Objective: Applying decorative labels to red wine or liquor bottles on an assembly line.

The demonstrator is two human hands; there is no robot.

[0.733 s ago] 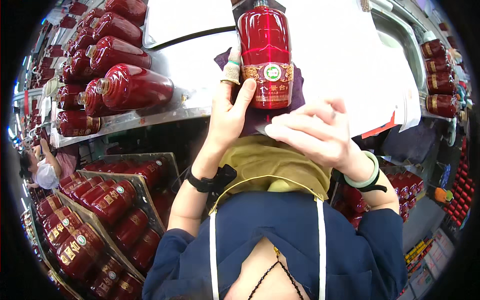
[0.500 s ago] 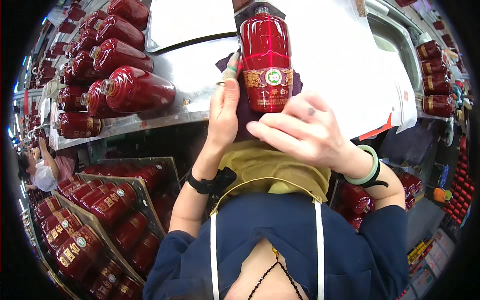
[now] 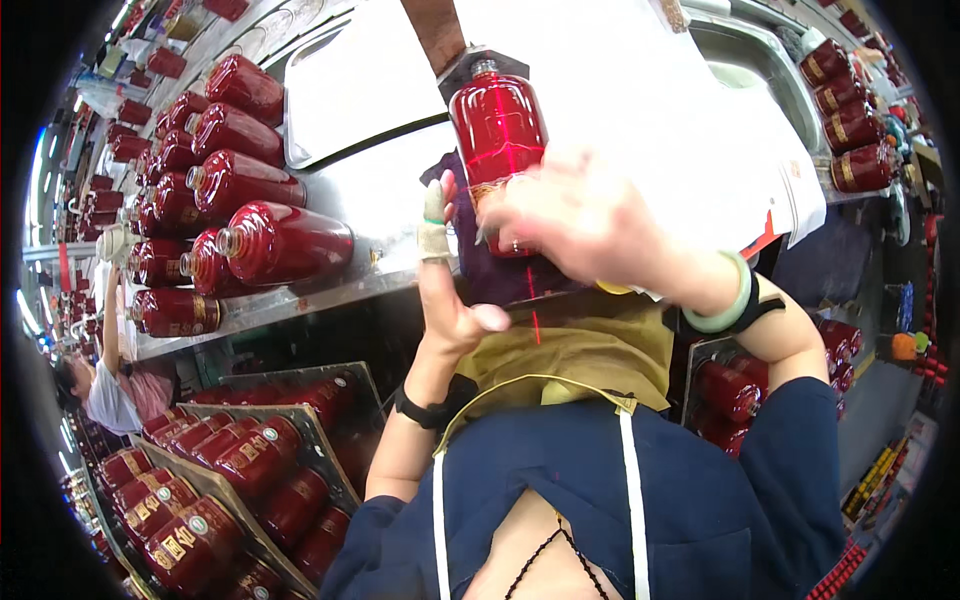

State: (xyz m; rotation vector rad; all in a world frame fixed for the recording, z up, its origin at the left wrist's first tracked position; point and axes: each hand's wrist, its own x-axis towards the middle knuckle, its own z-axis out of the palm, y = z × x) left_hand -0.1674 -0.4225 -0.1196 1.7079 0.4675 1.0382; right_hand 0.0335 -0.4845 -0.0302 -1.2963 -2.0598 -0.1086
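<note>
A glossy red glass bottle (image 3: 497, 120) lies on a dark purple cloth (image 3: 500, 285), its clear neck pointing away from me. Red light lines cross its body and run down over the cloth. My right hand (image 3: 570, 220) is smeared by motion over the bottle's lower part and covers most of the gold label. Whether it touches or holds anything there cannot be made out. Beside the bottle's lower left is my left hand (image 3: 445, 290), with covers on some fingers. Its thumb stands away from the fingers and nothing is in it.
Several plain red bottles (image 3: 290, 243) lie at the left of the metal bench (image 3: 400, 200). White sheets (image 3: 680, 150) cover the middle and right. A metal sink (image 3: 760, 55) and labelled bottles (image 3: 862, 168) stand far right. Crates of bottles (image 3: 255, 455) are below left; another person (image 3: 115, 395) works there.
My right hand has moved up and left onto the label area. My left hand has drawn back from the bottle's side, its thumb spreading outward. The whole view has shifted slightly.
</note>
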